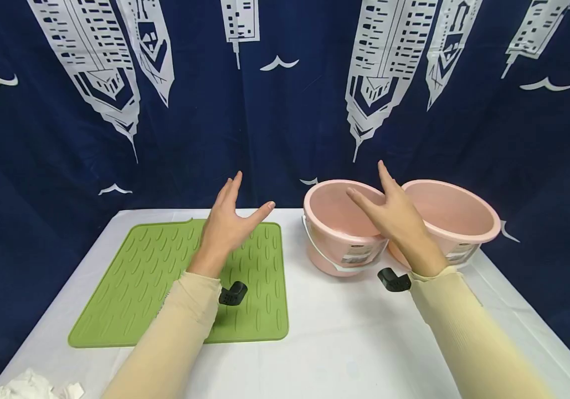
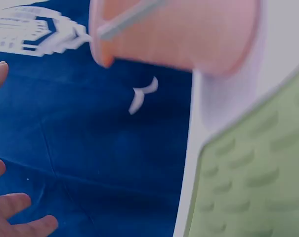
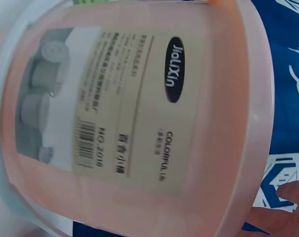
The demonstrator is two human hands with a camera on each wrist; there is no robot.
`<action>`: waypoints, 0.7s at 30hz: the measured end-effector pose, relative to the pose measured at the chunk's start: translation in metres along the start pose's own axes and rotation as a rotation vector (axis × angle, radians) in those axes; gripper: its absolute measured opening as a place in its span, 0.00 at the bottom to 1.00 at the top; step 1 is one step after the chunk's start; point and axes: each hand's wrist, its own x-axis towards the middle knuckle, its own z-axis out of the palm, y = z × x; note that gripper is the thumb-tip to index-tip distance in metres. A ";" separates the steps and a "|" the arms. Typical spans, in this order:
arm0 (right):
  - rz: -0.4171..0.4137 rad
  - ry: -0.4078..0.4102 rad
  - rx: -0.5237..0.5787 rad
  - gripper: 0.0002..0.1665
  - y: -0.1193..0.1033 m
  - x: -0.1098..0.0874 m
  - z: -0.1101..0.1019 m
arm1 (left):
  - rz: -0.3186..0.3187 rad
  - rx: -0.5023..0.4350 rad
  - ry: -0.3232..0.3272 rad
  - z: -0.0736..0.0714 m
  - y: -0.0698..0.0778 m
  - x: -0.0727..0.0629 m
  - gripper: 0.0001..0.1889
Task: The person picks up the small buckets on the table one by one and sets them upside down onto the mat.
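Observation:
My left hand (image 1: 225,227) is raised over the green ridged mat (image 1: 255,310), fingers straight and thumb spread, with nothing in it. In the left wrist view its fingertips (image 2: 16,205) show at the left edge. My right hand (image 1: 396,219) reaches up in front of the two pink buckets, fingers extended and thumb apart, also holding nothing. The left bucket (image 1: 324,238) has a white handle hanging down its front and a paper label (image 3: 139,108). Partly behind my right hand and wrist stands the right bucket (image 1: 469,235), its rim close to the first one's.
A white cloth covers the table (image 1: 334,343). Crumpled white tissue (image 1: 35,385) lies at the front left corner. Behind the table hangs a dark blue curtain (image 1: 285,127) with white building prints. Small black devices (image 1: 234,293) sit at both wrists.

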 end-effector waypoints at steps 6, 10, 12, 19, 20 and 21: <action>0.032 0.037 0.067 0.63 0.010 -0.010 0.000 | -0.041 -0.198 0.001 0.004 0.008 -0.012 0.54; 0.057 0.054 0.098 0.62 0.014 -0.014 0.000 | -0.070 -0.279 -0.010 0.007 0.012 -0.021 0.54; 0.063 0.058 0.121 0.63 0.017 -0.016 0.001 | -0.082 -0.300 -0.018 0.007 0.013 -0.025 0.55; 0.052 0.095 0.182 0.64 0.025 -0.029 0.007 | -0.115 -0.333 -0.052 0.008 0.008 -0.035 0.55; 0.052 0.097 0.189 0.64 0.026 -0.030 0.008 | -0.111 -0.337 -0.054 0.008 0.007 -0.035 0.55; 0.051 0.099 0.206 0.65 0.027 -0.032 0.009 | -0.110 -0.341 -0.054 0.009 0.006 -0.036 0.55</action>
